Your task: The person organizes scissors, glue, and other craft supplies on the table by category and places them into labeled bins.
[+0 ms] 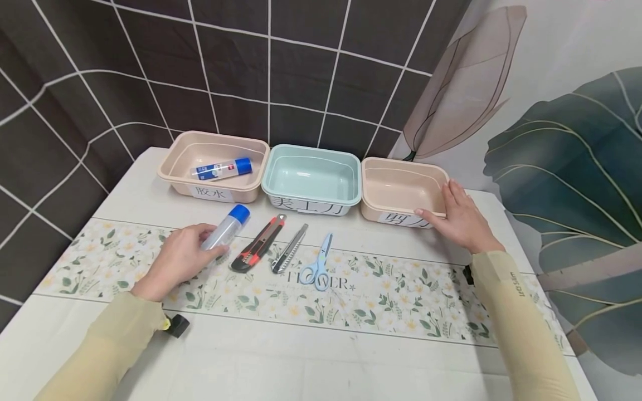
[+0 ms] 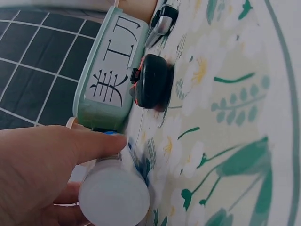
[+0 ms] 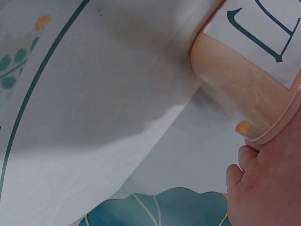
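My left hand [image 1: 179,257] grips a clear glue bottle [image 1: 222,233] with a blue cap, thumb on one side and fingers on the other. In the left wrist view the glue bottle's round pale base [image 2: 114,194] faces the camera. The bottle is tilted over the table, in front of the left beige bin [image 1: 214,188], where another glue bottle [image 1: 222,169] lies. My right hand [image 1: 463,219] rests on the right beige bin [image 1: 401,177], fingers extended along its right side and thumb at its front rim. In the right wrist view, that bin's corner [image 3: 235,84] shows beside the hand.
A light blue bin [image 1: 313,192] stands between the beige ones; all carry printed front labels. On the floral table strip lie a red-black utility knife [image 1: 258,243], a slimmer grey utility knife [image 1: 289,249] and light blue scissors [image 1: 318,267]. A dark gridded curtain [image 1: 306,61] hangs behind.
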`<state>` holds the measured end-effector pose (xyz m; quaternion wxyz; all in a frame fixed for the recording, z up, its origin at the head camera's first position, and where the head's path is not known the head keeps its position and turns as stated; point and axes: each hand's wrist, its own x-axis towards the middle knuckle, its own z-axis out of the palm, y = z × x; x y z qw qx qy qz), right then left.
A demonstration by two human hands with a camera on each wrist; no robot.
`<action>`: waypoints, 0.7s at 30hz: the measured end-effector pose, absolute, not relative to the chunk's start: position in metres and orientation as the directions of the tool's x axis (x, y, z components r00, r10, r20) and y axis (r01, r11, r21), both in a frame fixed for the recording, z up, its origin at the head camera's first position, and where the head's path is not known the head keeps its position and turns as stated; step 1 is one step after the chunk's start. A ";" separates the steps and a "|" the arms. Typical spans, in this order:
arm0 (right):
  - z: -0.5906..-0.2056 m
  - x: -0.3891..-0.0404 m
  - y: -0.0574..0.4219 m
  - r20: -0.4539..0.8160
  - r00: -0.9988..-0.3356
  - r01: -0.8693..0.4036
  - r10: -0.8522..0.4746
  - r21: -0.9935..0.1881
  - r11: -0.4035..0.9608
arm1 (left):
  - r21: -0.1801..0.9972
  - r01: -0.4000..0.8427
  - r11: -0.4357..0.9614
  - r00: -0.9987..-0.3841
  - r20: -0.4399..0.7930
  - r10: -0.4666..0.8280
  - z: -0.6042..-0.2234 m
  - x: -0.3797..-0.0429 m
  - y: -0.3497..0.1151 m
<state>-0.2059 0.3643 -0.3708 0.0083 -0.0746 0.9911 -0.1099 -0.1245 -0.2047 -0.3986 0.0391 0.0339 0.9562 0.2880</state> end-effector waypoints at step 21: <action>-0.370 -0.205 0.364 -0.002 -0.987 -0.153 -0.158 -0.220 0.963 | 0.624 0.072 0.778 -0.991 0.135 -0.016 -0.364 -0.122 -0.224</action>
